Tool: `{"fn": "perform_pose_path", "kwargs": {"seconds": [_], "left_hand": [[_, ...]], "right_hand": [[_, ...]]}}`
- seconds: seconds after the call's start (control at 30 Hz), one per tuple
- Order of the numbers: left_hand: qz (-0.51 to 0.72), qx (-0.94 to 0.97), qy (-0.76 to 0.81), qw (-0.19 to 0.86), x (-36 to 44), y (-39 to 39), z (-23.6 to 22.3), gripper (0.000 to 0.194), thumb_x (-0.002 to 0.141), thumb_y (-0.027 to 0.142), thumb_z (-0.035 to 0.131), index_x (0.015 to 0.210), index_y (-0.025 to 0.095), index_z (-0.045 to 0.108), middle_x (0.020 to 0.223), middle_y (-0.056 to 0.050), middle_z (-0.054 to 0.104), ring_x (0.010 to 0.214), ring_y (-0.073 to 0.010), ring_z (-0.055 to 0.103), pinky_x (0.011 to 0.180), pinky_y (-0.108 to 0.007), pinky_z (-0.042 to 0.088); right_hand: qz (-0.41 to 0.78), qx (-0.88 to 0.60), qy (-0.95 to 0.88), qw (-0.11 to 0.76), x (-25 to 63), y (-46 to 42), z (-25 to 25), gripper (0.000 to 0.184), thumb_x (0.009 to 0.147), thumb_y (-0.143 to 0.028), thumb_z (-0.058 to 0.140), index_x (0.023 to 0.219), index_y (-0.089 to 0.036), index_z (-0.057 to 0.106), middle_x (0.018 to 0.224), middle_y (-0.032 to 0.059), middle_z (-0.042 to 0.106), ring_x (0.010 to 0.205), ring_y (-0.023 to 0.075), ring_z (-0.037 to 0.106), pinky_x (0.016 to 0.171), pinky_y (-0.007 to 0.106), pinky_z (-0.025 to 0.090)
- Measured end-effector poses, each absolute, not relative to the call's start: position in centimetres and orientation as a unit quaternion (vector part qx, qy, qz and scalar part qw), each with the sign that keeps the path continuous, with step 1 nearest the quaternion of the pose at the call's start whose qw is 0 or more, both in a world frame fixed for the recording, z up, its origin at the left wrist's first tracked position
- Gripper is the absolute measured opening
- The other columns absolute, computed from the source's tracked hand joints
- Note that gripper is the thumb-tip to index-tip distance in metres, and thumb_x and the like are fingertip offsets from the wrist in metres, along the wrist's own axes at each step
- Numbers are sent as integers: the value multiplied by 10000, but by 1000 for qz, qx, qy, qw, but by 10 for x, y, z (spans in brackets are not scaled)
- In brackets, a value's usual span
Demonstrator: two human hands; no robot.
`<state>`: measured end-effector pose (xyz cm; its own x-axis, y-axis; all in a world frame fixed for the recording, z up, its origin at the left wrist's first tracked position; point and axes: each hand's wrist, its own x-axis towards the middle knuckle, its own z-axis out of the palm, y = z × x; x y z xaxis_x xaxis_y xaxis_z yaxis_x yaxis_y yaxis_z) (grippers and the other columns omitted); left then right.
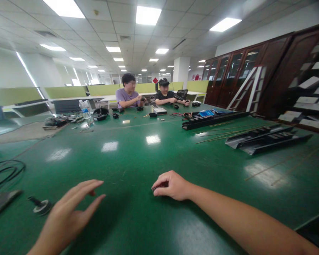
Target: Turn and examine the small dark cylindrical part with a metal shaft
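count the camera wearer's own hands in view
2: the left hand, open, at lower left beside a black-handled part; the right hand, near the middle, fingers closed around a small dark object. Neither hand is hidden.

On the glossy green tabletop (pixel 133 159), the bare right hand (pixel 175 186) at six o'clock grips a small dark object (pixel 162 185); the bare left hand (pixel 70 214), eight o'clock, spreads thumb from fingers; long black channel-shaped rails (pixel 271 142) lie at three.
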<state>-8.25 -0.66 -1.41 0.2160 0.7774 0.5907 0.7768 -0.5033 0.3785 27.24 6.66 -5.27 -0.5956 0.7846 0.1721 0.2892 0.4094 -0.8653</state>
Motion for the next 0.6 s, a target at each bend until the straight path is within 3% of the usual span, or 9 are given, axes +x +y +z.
{"fn": "perform_pose_path", "kwargs": {"seconds": [0.07,0.17,0.27,0.33,0.47,0.6], "left_hand": [[315,840,435,78,-26,-1,-8,451,868,341,677,1299,411,565,1316,-5,578,922,-167,665,883,-299,572],[259,859,398,191,35,9,-8,502,894,287,650,1363,411,519,1443,-23,475,894,-141,656,847,-278,573],[277,852,365,254,67,16,-14,322,911,268,624,1210,381,667,1329,-16,583,1093,-191,626,944,-304,537],[313,833,362,278,74,18,-18,219,913,276,617,1083,342,738,1230,-27,655,1122,-209,625,976,-329,525],[371,772,429,285,56,15,-14,189,886,369,638,1015,286,749,1076,-36,729,990,-217,687,910,-346,563],[433,678,571,163,-16,14,1,364,823,552,649,1049,272,702,999,-8,742,923,-235,705,891,-374,570]], "right_hand": [[476,-311,-771,288,274,66,-52,333,754,-427,781,949,-158,794,789,44,692,612,123,603,558,227,442],[555,-274,-738,269,277,66,-50,377,751,-455,777,960,-141,784,789,39,689,585,116,606,559,227,463],[588,-257,-720,265,279,66,-49,344,751,-455,779,836,-121,779,715,29,684,623,126,608,623,238,475],[606,-258,-703,269,279,66,-49,339,745,-449,785,798,-114,771,681,25,680,620,125,603,637,240,474],[650,-256,-670,252,278,66,-51,375,751,-438,784,938,-113,763,753,42,707,604,113,618,627,234,482],[660,-269,-665,222,277,66,-51,434,706,-415,819,1026,-131,749,785,45,719,630,116,641,636,233,494]]}}
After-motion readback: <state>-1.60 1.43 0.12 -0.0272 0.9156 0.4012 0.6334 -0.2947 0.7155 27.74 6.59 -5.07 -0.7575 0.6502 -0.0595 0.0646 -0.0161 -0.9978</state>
